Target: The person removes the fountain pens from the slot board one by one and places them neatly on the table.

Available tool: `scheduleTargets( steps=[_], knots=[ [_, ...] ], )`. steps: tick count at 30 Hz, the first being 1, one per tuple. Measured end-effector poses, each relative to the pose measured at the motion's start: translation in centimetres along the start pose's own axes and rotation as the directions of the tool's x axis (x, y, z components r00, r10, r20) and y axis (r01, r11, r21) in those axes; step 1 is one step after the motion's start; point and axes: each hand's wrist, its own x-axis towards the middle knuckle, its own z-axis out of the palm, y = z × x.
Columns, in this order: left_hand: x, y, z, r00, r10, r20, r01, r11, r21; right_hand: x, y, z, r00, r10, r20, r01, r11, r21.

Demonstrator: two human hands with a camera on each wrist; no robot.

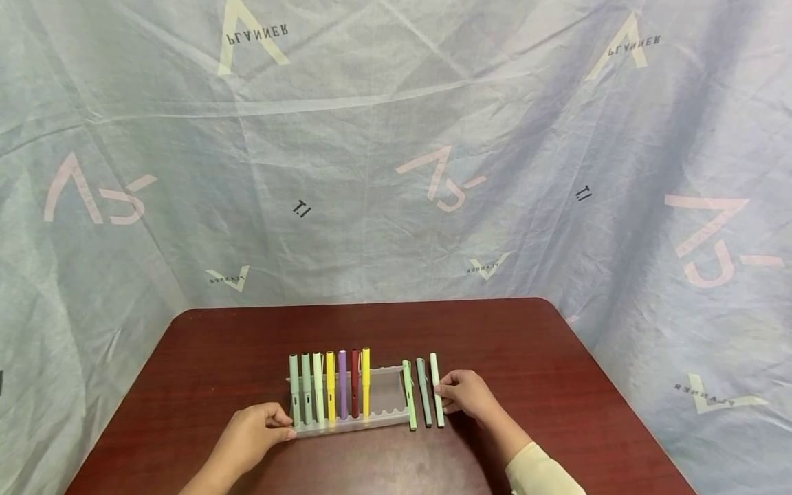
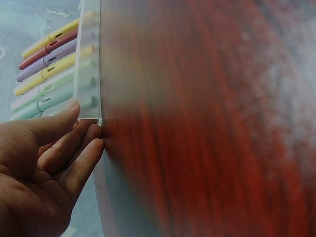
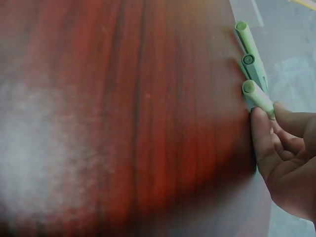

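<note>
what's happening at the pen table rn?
A person is at a dark red table with a clear pen rack holding seven pens. The left hand touches the rack's near left corner with its fingers. The right hand pinches the pale green pen, the rightmost of three pens lying on the table just right of the rack. The rack's right slots are empty.

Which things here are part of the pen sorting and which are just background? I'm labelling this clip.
In the job:
clear rack, steadied by the left hand
seven pens in the rack
three loose pens; the right hand pinches the rightmost pale pen

Just there:
table
printed backdrop sheet
</note>
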Motion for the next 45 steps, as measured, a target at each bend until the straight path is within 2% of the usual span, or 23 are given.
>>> scheduleTargets(
  steps=[7,12,29,37,42,45],
  knots=[
    [0.1,-0.1,0.1,1.000,0.004,-0.005,-0.004,1.000,-0.001,0.1,-0.5,0.0,0.999,0.032,0.007,-0.032,0.998,-0.046],
    [0.0,-0.2,0.2,1.000,0.008,-0.015,-0.008,1.000,0.000,0.3,-0.3,0.0,1.000,0.016,0.011,-0.015,0.996,-0.082],
    [0.0,-0.2,0.1,0.999,0.032,-0.037,-0.032,0.999,0.003,0.2,0.1,0.0,1.000,0.002,0.010,-0.002,0.999,-0.046],
    [0.1,-0.1,0.2,1.000,0.015,-0.017,-0.015,1.000,-0.004,0.4,-0.1,-0.2,1.000,-0.002,-0.014,0.001,0.999,-0.041],
    [0.0,-0.1,0.1,1.000,0.012,-0.014,-0.012,1.000,-0.005,0.5,-1.4,-0.1,0.993,-0.067,-0.092,0.056,0.992,-0.114],
    [0.0,0.0,0.0,1.000,0.010,-0.013,-0.010,1.000,-0.005,0.2,-3.1,0.4,0.989,-0.138,-0.047,0.135,0.989,-0.066]
  ],
)
